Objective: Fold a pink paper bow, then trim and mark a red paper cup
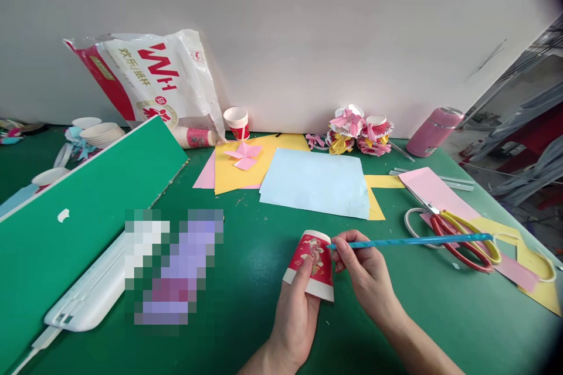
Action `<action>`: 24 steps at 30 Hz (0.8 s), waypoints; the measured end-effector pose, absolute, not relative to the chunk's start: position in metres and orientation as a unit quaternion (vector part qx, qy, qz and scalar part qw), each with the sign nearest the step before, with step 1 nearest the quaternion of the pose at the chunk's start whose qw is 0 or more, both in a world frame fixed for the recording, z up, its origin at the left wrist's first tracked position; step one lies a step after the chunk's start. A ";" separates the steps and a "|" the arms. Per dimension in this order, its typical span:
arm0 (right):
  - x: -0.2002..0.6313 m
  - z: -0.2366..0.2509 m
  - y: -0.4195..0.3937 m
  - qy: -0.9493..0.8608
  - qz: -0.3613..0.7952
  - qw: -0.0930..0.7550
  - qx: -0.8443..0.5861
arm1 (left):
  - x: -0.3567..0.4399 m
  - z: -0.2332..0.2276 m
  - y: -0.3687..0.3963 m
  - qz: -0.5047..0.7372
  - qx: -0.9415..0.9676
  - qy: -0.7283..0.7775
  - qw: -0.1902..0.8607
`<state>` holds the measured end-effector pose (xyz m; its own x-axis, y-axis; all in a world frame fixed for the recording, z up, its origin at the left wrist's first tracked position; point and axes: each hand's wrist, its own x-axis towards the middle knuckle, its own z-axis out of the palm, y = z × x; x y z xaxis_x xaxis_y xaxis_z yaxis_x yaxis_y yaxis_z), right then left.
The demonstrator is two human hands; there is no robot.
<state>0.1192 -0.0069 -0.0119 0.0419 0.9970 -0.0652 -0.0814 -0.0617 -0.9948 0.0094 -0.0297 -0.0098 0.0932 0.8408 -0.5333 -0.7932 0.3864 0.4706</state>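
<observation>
Red cup (313,263) sits gripped in left hand (294,316); right hand (367,275) pinches blue straw (409,241), tip at its side, needing steady aim.

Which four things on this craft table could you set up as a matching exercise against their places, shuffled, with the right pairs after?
Things:
1. red paper cup
2. blue straw
3. scissors
4. pink bottle

Places:
A. lying on its side by the wall, far right
B. held upside down in the left hand
C. lying on pink and yellow paper, right of the hands
D. pinched in the right hand, its tip at the cup

Pairs: 1-B, 2-D, 3-C, 4-A
</observation>
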 end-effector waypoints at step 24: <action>0.114 -0.022 -0.014 -0.512 0.459 0.499 -0.528 | 0.012 -0.013 -0.034 0.538 0.011 0.415 0.733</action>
